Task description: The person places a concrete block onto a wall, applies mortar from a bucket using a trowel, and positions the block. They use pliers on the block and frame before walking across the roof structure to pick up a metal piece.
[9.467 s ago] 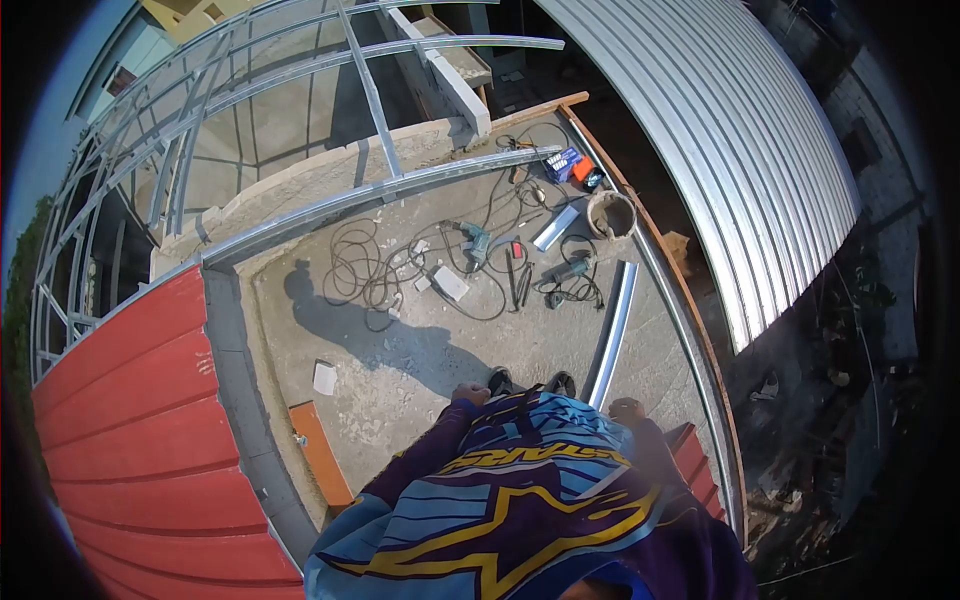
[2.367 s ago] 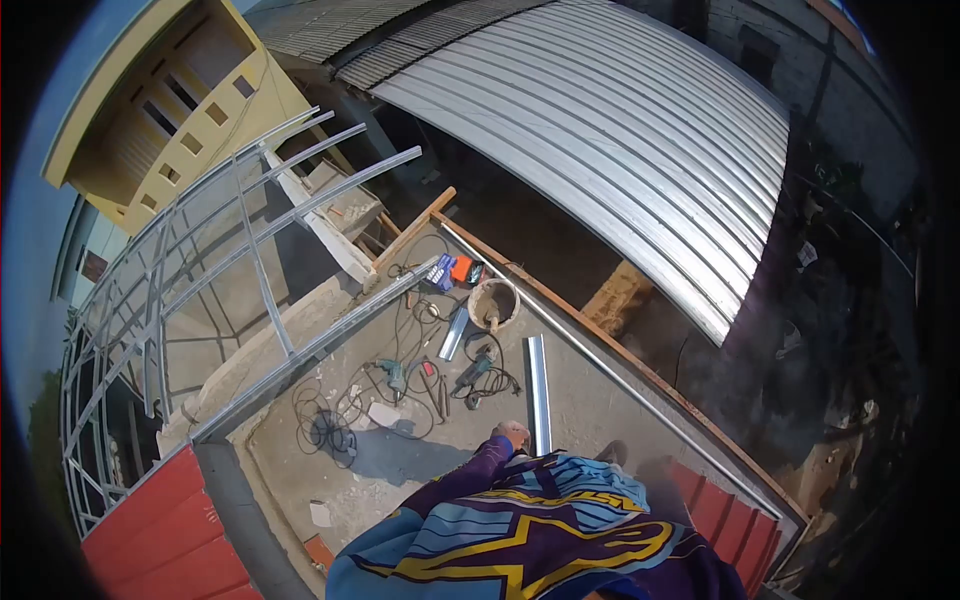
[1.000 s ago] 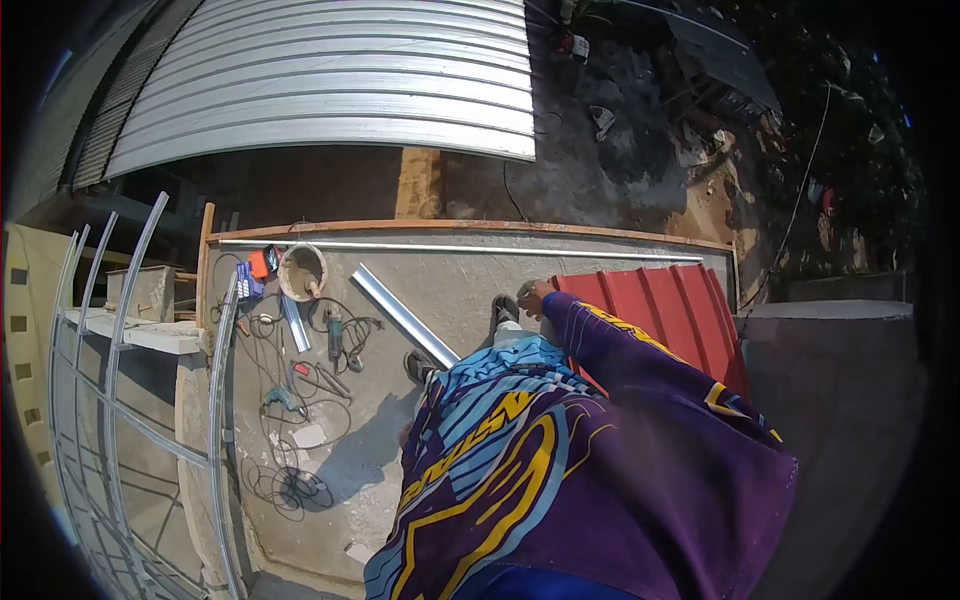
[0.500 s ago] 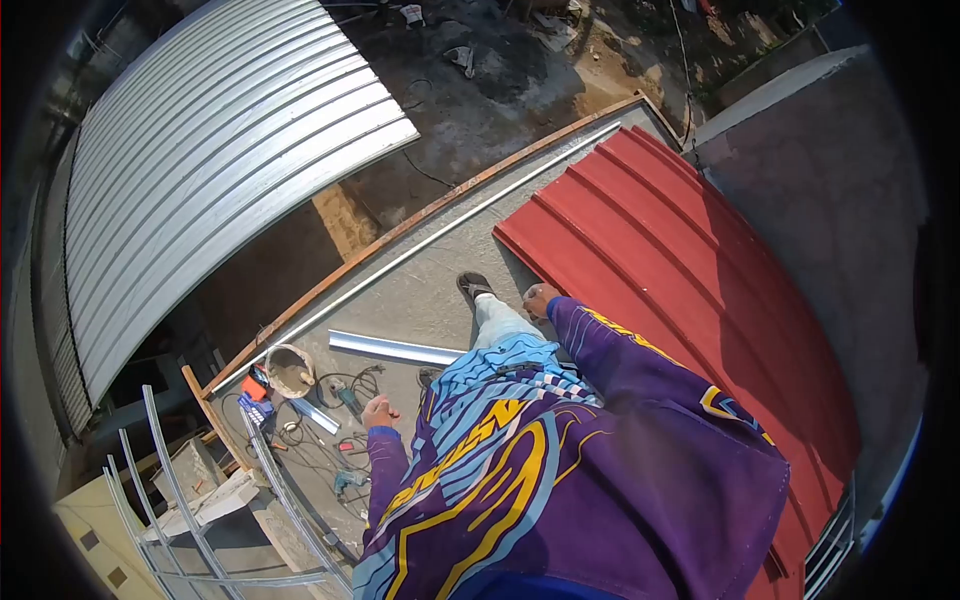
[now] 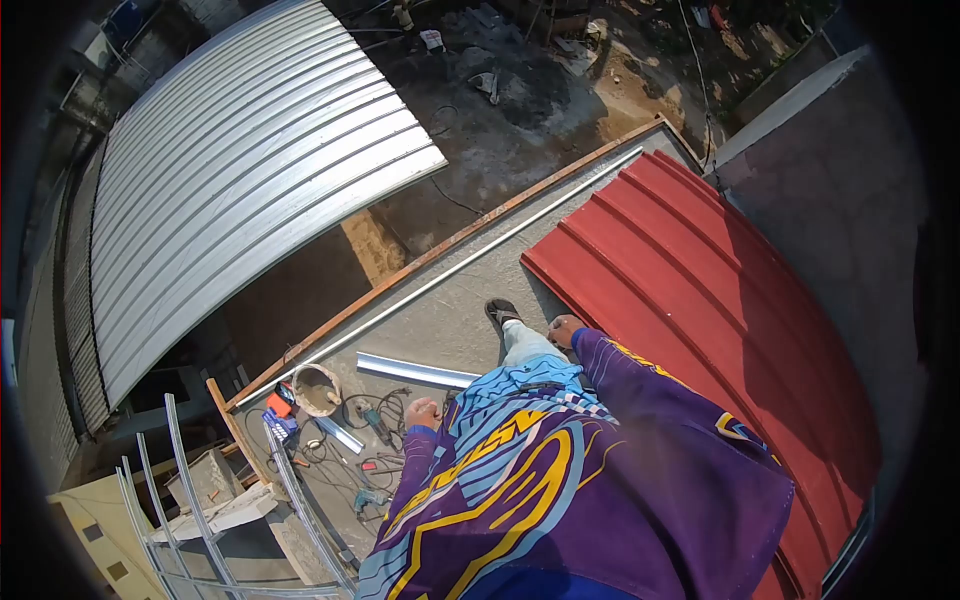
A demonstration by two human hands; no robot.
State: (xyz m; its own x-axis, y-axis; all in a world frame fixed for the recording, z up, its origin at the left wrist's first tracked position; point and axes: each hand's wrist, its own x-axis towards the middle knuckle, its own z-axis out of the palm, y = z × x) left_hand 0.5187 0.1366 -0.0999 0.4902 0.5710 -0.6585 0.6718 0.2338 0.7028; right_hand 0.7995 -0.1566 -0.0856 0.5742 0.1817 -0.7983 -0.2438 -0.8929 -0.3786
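My left hand hangs beside my body on the left, its fingers loosely curled and no object visible in it. Nearest to it are a green power tool and tangled cords on the concrete floor. On the other side, my right hand is lowered near the edge of the red ribbed roofing sheets; its fingers are curled in and nothing shows in them. A shiny metal channel lies on the floor between my hands, one end hidden behind my clothing.
A bucket, a second green power tool and a short metal piece lie to the left. Metal framing stands at lower left. A wooden board borders the slab, with a drop beyond. Silvery roofing lies past it.
My view has shifted, so the surroundings appear farther right and lower. Both hands stay lowered at my sides, and the things on the floor keep their places.
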